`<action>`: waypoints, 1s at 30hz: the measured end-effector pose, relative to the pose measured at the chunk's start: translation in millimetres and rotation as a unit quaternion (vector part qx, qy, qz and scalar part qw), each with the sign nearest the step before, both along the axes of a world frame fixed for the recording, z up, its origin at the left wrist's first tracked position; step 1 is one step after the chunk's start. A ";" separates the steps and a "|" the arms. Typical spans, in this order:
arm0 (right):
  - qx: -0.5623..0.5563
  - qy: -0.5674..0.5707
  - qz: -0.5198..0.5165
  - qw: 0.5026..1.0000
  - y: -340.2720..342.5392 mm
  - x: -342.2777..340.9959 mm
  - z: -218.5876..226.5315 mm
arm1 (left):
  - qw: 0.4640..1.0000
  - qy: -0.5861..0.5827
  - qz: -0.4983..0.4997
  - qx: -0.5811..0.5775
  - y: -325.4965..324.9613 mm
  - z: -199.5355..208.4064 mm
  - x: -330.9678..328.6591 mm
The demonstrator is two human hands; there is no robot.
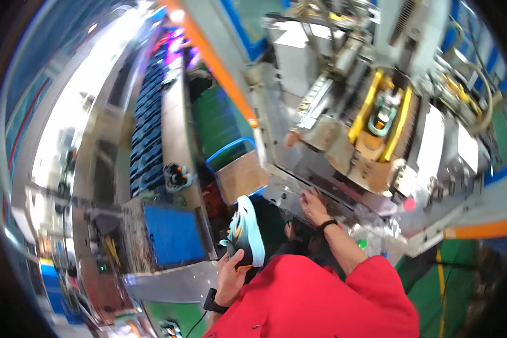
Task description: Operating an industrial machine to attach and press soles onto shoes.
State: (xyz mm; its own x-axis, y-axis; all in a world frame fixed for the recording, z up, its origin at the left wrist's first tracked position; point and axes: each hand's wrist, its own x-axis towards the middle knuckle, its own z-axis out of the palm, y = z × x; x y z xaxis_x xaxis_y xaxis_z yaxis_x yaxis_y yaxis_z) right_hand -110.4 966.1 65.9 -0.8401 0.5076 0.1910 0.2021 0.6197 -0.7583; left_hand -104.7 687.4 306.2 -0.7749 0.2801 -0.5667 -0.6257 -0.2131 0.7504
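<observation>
My left hand (229, 277) is wrapped round the heel end of a sneaker (248, 234), which is pale blue with black and orange parts. Its toe points away from me, and its pale sole side faces right. My right hand (314, 207) is at the metal front ledge of a machine (290, 194), with fingers apart and nothing seen in them. I cannot tell whether it touches the ledge. Farther right, a second shoe (382, 117) sits in the machine between two yellow side bars (397, 127).
To the left runs a line with a dark blue ridged belt (147, 124); another shoe (177, 176) lies beside it. A blue panel (174, 234) covers its near end. A blue-framed cart with a brown board (242, 177) stands between line and machine. An orange post (219, 67) slants ahead.
</observation>
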 end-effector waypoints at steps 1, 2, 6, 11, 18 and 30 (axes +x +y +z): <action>0.005 -0.025 0.023 0.999 -0.5 -1.5 -1.9 | 1.000 0.007 -0.020 -0.020 -10.7 -5.3 4.7; -0.008 -0.057 0.055 0.997 0.1 1.5 -8.0 | 0.998 0.016 -0.029 -0.044 -20.0 -6.8 10.1; -0.119 -0.047 0.034 0.991 22.6 16.7 -57.4 | 0.990 -0.113 0.080 0.031 -62.3 -61.4 23.1; -0.064 0.026 0.144 0.987 13.6 -30.9 -20.8 | 0.946 -0.129 0.291 0.069 -151.9 -117.7 56.3; -0.069 0.114 0.352 0.926 -172.2 -198.5 226.2 | 0.809 -0.184 0.557 0.024 -305.1 -164.1 79.9; 0.401 0.465 0.639 0.464 -678.1 -272.6 524.1 | 0.572 -0.127 0.622 -0.519 -568.1 -305.6 149.8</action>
State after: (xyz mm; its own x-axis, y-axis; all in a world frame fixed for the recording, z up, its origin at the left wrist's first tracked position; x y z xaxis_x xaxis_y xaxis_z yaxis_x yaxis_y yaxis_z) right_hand -382.9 288.0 590.0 0.2765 -0.8385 0.4695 -0.9023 -0.0583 0.4273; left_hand 45.1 119.3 0.5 0.1353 -0.9887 -0.0652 -0.5910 -0.1334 0.7956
